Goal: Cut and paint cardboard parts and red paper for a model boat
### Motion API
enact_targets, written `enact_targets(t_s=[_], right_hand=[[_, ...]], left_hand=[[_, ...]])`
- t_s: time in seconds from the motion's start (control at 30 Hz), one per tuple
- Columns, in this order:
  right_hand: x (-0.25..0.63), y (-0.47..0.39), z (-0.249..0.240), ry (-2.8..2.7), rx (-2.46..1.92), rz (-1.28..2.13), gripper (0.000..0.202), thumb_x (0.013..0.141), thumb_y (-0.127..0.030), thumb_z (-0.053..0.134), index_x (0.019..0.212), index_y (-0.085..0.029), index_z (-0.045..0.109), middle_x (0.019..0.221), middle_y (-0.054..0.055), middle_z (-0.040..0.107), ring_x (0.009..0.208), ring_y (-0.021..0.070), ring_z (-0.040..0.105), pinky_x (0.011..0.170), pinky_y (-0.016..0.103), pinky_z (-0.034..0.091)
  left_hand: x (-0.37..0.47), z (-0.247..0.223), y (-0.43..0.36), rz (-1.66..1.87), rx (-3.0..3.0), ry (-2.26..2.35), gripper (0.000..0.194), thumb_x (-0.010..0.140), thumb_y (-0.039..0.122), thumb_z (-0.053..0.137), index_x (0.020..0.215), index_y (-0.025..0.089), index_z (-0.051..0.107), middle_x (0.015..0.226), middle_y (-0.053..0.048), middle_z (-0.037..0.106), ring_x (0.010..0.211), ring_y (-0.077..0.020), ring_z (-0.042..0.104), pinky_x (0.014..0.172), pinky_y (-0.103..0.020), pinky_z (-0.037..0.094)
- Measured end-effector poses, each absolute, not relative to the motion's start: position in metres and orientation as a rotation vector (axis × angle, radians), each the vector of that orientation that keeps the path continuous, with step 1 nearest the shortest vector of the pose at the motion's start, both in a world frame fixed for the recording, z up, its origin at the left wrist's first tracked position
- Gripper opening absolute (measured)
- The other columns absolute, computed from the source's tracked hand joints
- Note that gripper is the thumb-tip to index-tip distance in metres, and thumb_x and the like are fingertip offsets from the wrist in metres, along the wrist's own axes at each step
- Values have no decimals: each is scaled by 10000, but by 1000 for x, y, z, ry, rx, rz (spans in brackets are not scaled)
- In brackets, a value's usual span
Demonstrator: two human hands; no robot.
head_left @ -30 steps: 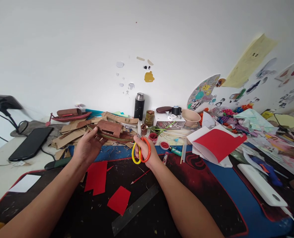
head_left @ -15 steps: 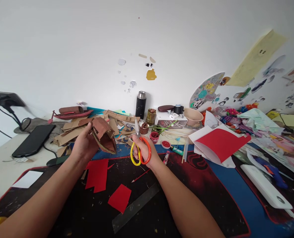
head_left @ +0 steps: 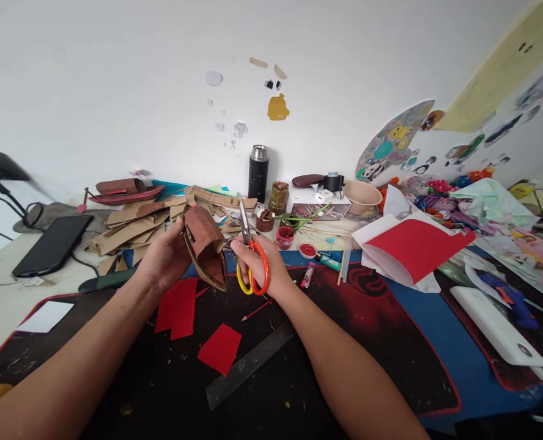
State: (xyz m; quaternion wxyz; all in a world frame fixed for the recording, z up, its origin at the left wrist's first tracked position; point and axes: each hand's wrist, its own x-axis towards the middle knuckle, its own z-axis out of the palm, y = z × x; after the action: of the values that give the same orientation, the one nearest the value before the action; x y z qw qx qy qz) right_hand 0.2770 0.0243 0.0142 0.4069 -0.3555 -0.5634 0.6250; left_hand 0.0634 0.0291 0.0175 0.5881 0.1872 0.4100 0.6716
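Gripped from its left side, a brown cardboard model boat (head_left: 205, 235) with a curved roof tilts in my left hand (head_left: 167, 255), above the mat. My right hand (head_left: 268, 264) is closed on scissors (head_left: 245, 223) with a yellow and an orange handle loop, blades pointing up, just right of the boat. The blades look nearly together and do not touch the boat. Below lie red paper pieces (head_left: 221, 348), a red pencil (head_left: 257, 310) and a clear ruler (head_left: 249, 365).
Cardboard scraps (head_left: 136, 223) are heaped at the back left, near a phone (head_left: 52, 245) and another model boat (head_left: 125, 192). A black flask (head_left: 258, 174), paint pots (head_left: 284, 238) and a pink bowl (head_left: 362, 198) line the wall. Red paper (head_left: 418, 247) and a white power bank (head_left: 496, 327) lie right.
My left hand has brought the boat rightward, closer to the scissors. The scissors have tipped a little to the left, and the head view has dipped slightly.
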Motion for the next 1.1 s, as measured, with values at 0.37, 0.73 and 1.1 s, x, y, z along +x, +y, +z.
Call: enact_targets(t_s=[0.37, 0.73, 1.1], right_hand=[[280, 20, 11, -1681, -1088, 1266, 382, 930, -551, 766, 841, -264, 532, 585, -82, 531, 438, 160, 586, 466, 263, 402], [279, 20, 11, -1879, -1146, 950, 306, 948, -358, 717, 766, -249, 496, 579, -78, 500, 542, 138, 475, 578, 268, 335], [281, 19, 11, -1728, -968, 1446, 391, 964, -598, 740, 1075, -227, 683, 593, -75, 587, 417, 128, 549, 436, 228, 435]], left_hand=[[70, 10, 25, 1507, 541, 901, 176, 1041, 277, 657, 1036, 171, 798, 1015, -70, 859, 803, -194, 791, 768, -301, 679], [77, 6, 23, 1562, 448, 940, 164, 1047, 234, 654, 1044, 151, 796, 899, -55, 857, 726, -172, 794, 688, -245, 653], [67, 35, 29, 1728, 282, 980, 330, 1134, 291, 488, 1094, 126, 771, 769, -18, 832, 678, -156, 778, 876, -274, 657]])
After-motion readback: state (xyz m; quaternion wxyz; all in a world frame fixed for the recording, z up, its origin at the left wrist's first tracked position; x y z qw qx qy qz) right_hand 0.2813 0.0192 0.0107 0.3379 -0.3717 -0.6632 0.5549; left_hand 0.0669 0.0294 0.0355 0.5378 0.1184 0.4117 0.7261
